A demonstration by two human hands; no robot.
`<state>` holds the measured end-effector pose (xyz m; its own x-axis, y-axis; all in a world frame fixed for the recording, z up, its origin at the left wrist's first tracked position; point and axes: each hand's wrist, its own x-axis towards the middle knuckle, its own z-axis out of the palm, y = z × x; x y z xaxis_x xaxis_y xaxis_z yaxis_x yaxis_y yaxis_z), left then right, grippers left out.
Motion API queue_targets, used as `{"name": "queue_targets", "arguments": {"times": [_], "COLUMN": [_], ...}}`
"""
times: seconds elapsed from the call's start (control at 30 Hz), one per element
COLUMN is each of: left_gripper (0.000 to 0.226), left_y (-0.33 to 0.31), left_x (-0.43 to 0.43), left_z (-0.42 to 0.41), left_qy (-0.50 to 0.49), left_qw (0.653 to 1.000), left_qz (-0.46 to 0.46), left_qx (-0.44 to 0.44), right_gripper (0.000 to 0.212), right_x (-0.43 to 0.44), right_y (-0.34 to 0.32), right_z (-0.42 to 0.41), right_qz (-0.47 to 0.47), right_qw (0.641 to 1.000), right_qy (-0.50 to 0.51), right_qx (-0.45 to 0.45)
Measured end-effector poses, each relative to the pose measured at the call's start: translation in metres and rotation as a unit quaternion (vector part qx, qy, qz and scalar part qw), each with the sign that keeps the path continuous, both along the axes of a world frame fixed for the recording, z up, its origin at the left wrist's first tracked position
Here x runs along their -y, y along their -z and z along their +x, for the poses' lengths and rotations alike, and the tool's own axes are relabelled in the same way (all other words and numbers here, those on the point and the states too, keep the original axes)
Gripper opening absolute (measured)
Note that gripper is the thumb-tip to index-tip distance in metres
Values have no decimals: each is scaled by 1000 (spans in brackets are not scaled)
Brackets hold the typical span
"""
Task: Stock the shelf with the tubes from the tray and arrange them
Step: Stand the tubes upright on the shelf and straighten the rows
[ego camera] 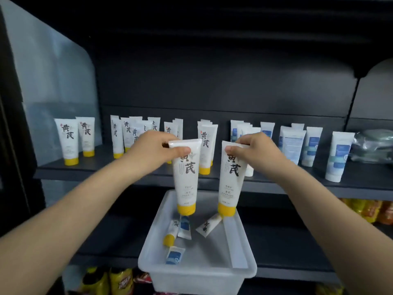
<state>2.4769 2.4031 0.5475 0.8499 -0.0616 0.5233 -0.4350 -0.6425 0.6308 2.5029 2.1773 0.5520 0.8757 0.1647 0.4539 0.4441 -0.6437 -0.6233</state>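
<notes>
My left hand (154, 151) pinches the top seam of a white tube with a yellow cap (186, 179), which hangs cap-down over the tray. My right hand (258, 149) holds a second yellow-capped tube (230, 184) the same way, just to the right. Both tubes hang in front of the dark shelf (106, 173), above the translucent white tray (240, 248). In the tray lie several smaller tubes, among them a yellow-capped one (171, 233) and a blue-labelled one (174, 255). On the shelf stand yellow-capped tubes (69, 141) at left and blue-labelled tubes (338, 156) at right.
A clear plastic divider (53, 86) closes the shelf's left end. A grey plastic-wrapped bundle (374, 145) lies at the far right of the shelf. Snack bags sit on lower shelves at bottom left (106, 282) and at right (370, 211).
</notes>
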Motion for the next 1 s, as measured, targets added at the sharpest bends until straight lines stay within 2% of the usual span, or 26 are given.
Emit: {"name": "queue_targets", "arguments": {"times": [0.23,0.53,0.9,1.0], "left_gripper": [15,8,25,27], "left_y": [-79,-154,-163,-159], "left_x": [-56,-141,-197,-204], "left_z": [22,107,220,233], "left_qy": [27,42,73,74], "left_qw": [999,996,993,993], "left_qz": [32,2,-5,-14], "left_qx": [-4,81,93,90], "right_gripper": [26,18,13,19], "right_x": [-33,-106,-174,-181], "right_y": [-70,-103,-76,-65], "right_z": [20,91,168,176], "right_qz": [-44,-95,-237,-257], "right_qw": [998,995,969,963], "right_qy": [-34,-11,10,19], "right_qx": [20,18,-76,-85]}}
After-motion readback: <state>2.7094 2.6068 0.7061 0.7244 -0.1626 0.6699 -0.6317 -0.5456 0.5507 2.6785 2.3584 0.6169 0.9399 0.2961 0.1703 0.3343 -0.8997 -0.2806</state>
